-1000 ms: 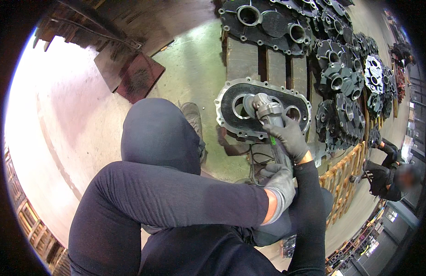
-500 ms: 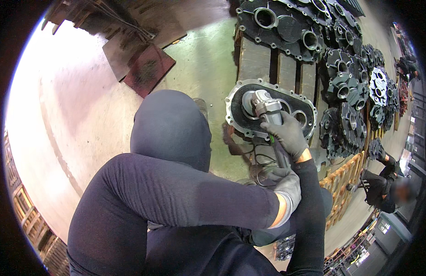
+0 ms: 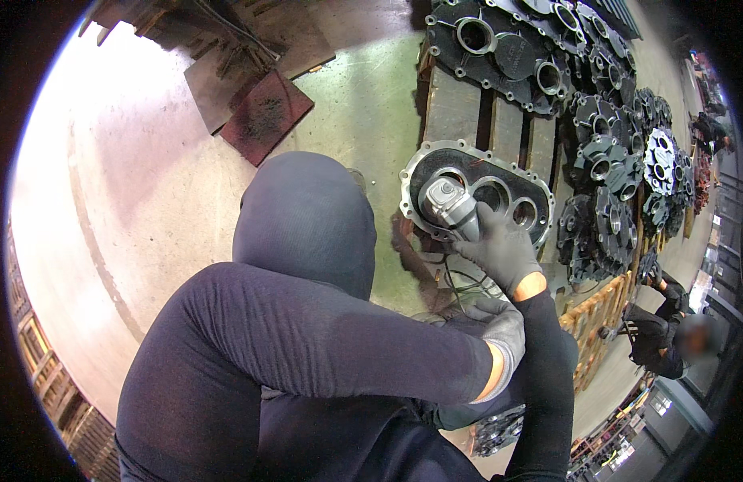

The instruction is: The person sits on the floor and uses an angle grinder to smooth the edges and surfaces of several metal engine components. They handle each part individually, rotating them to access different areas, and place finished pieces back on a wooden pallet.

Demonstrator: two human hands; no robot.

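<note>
An angle grinder [image 3: 451, 202] with a grey metal head is held over the large left opening of a metal housing cover [image 3: 437, 151]. The cover is dark inside, with a bright flange full of bolt holes. My gloved right hand [image 3: 504, 247] is closed around the grinder's body just behind the head. Lower down, my gloved left hand [image 3: 500, 323] has its fingers curled at the rear of the tool, beside a black cable [image 3: 461, 281]. My right hand and wrist hide most of the grinder's handle. Its disc is tucked under the head, largely out of sight.
A wooden pallet [image 3: 451, 104] supports the cover. Similar dark castings [image 3: 500, 52] crowd the back and right. My bent knee [image 3: 307, 225] is at the left, near a reddish plate [image 3: 267, 116] on the floor. Another person [image 3: 660, 333] is at the far right.
The grinder's head has tilted and shifted slightly down, and the openings beside it show more fully. My right hand has turned with it. The whole view has shifted a little.
</note>
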